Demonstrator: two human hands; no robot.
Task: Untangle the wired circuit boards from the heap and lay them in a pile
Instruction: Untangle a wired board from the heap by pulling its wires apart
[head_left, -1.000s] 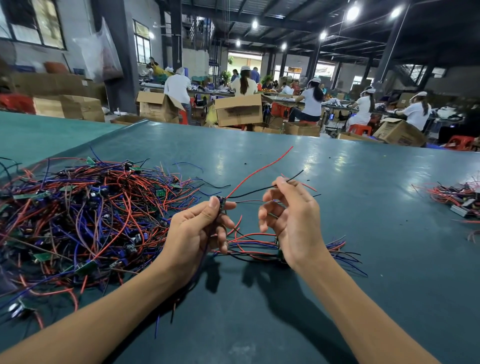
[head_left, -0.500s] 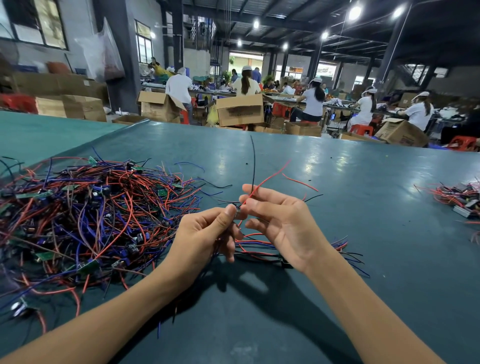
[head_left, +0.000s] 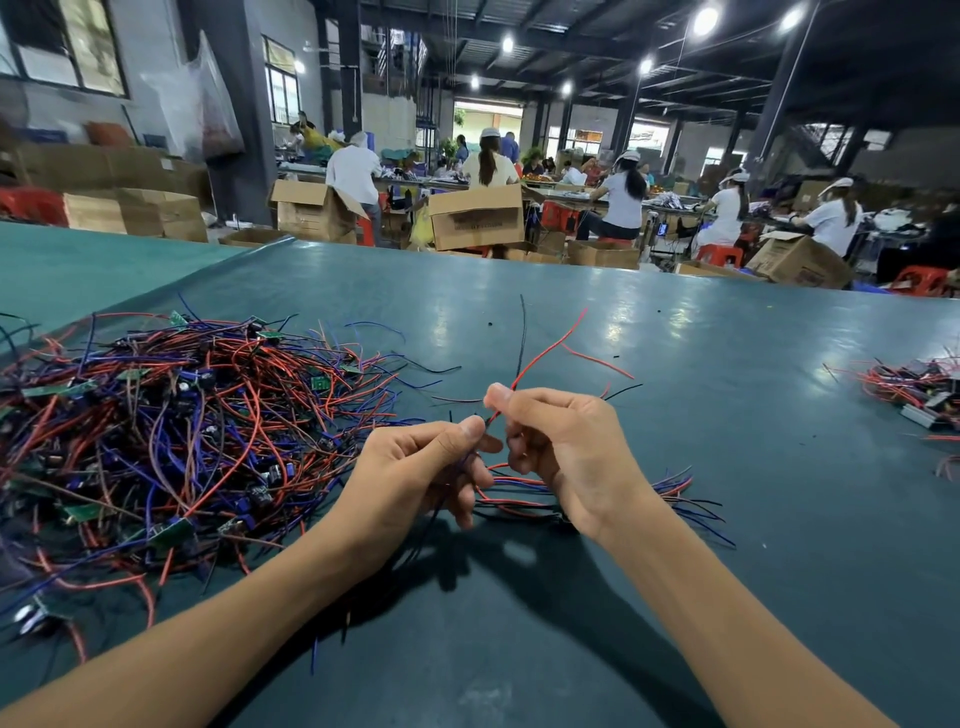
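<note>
**A:** What's over on the far left?

**B:** The heap (head_left: 171, 441) of wired circuit boards. Red, blue and black leads are knotted together, with small green boards showing among them, all spread across the teal surface (head_left: 727, 441).

**A:** And the left hand?

**B:** The left hand (head_left: 410, 478) is just right of the heap, raised off the surface. Its grip is narrow: thumb and forefinger pinch a thin bunch of wires, and dark leads hang from it toward the surface.

**A:** The right one?

**B:** The right hand (head_left: 566, 447) is close beside it, the fingertips almost meeting. Its grip is narrow too, with thumb and forefinger pinched on a red wire (head_left: 545, 348) that rises up and away. A black wire (head_left: 522, 332) stands up next to it. Whether a board sits between the two hands, I can't tell.

**A:** Where's the pile?

**B:** Under and behind the hands. A small flat pile (head_left: 519, 488) of red, blue and black leads lies on the surface, its ends fanning out past the right wrist.

**A:** Anything further right?

**B:** Well apart, at the right edge, there's another cluster (head_left: 919, 384) of red wires and parts. Beyond the surface are cardboard boxes (head_left: 478, 215) and people (head_left: 623, 200) in white caps seated at benches.
</note>
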